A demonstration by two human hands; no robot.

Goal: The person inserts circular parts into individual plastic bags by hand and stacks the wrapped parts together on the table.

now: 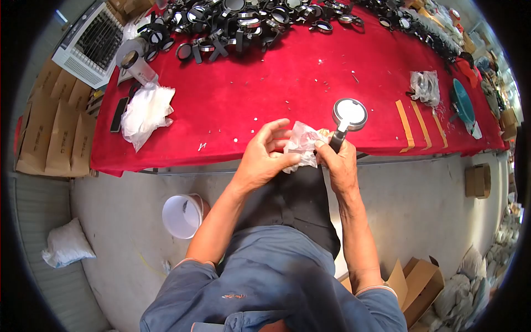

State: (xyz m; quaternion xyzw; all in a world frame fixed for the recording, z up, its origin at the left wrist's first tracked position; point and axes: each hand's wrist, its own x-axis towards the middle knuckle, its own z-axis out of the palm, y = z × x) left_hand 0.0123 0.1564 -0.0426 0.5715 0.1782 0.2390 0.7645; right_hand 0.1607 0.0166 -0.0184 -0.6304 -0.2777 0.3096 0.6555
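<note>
My right hand [342, 160] grips the black stem of a small round mirror [349, 113] with a dark rim, its bright face turned up. The thumb and forefinger of that hand also touch the crumpled clear plastic bag [301, 145] beside the stem. On the bag's other side, my left hand [264, 157] has its fingers curled and its thumb against the plastic. Both hands are above my lap, at the front edge of the red-covered table [232, 105]. The stem's lower end is hidden by my right fingers.
Many similar mirrors [243, 25] are heaped at the table's back. At left lie a stack of plastic bags [146, 113], a phone [119, 114] and a clear jar [138, 67]. Orange tape strips [405, 126] and a teal basin [463, 102] are at right. A white bucket [182, 216] stands below.
</note>
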